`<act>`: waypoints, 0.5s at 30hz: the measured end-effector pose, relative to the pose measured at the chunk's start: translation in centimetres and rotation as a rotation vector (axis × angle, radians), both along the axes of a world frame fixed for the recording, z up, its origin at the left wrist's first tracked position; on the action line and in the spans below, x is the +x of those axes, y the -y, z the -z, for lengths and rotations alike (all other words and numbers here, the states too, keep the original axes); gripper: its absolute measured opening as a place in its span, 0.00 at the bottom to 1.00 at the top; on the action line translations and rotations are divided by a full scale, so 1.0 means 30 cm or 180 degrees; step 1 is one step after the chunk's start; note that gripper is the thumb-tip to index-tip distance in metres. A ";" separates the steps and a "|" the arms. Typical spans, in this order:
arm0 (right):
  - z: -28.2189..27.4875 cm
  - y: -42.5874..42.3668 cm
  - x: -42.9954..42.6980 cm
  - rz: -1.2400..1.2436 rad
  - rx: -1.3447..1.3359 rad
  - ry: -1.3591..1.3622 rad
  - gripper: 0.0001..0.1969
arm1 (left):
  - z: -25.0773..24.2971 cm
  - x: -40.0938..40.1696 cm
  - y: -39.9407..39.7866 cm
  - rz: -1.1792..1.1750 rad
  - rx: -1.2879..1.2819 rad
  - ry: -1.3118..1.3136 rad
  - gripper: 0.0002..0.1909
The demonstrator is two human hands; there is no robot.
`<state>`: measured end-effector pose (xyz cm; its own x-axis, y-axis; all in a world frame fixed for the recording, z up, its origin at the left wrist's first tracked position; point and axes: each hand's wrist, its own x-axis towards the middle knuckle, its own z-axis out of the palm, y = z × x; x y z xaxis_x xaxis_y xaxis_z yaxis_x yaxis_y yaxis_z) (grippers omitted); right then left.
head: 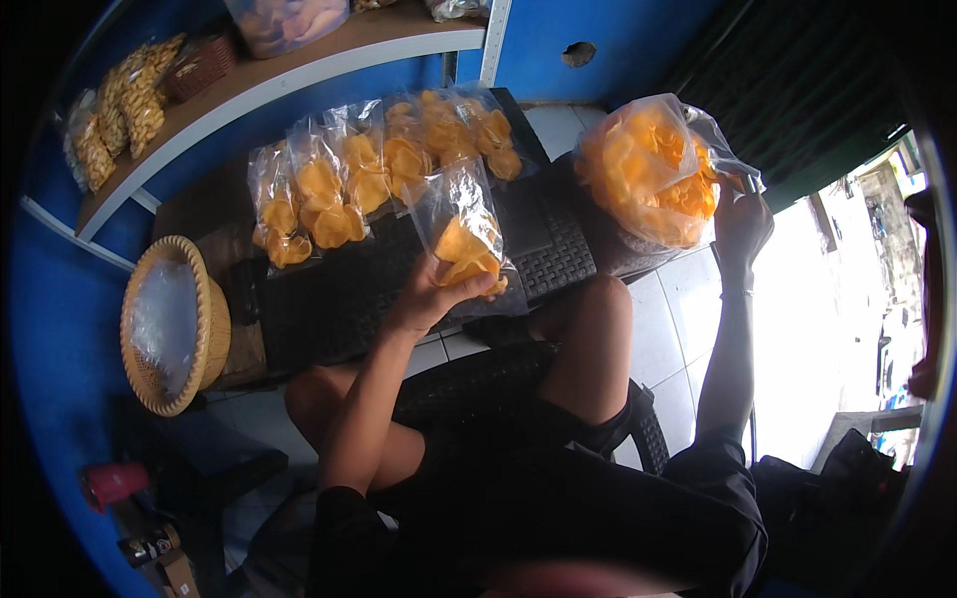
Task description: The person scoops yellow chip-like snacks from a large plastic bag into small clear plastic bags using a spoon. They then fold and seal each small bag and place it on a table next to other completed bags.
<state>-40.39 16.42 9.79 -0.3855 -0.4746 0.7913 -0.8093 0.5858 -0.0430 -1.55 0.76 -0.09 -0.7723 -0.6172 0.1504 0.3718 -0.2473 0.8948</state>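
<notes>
A small clear plastic bag (467,224) with a few orange crackers in its lower part is held in my left hand (441,295), the thumb across its front. My right hand (744,220) is at the right rim of a large clear plastic bag (647,172) full of orange crackers. Its fingertips are partly hidden by plastic, so I cannot tell what they grip. Several filled clear bags (329,194) lie in a row along the far side of the dark woven-pattern table (557,265), beyond my left hand.
A wicker basket (213,329) with clear plastic bags (161,321) inside stands at the left. Above the table's far side runs a shelf (299,71) bearing bagged snacks (138,101), a small brown basket (200,69) and a plastic tub (288,26). My knees are close to the table's near edge.
</notes>
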 end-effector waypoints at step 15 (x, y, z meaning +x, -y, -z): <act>-0.017 0.002 0.031 -0.0220 0.0089 -0.0214 0.09 | 0.024 0.004 0.010 -0.0215 0.0064 0.0125 0.26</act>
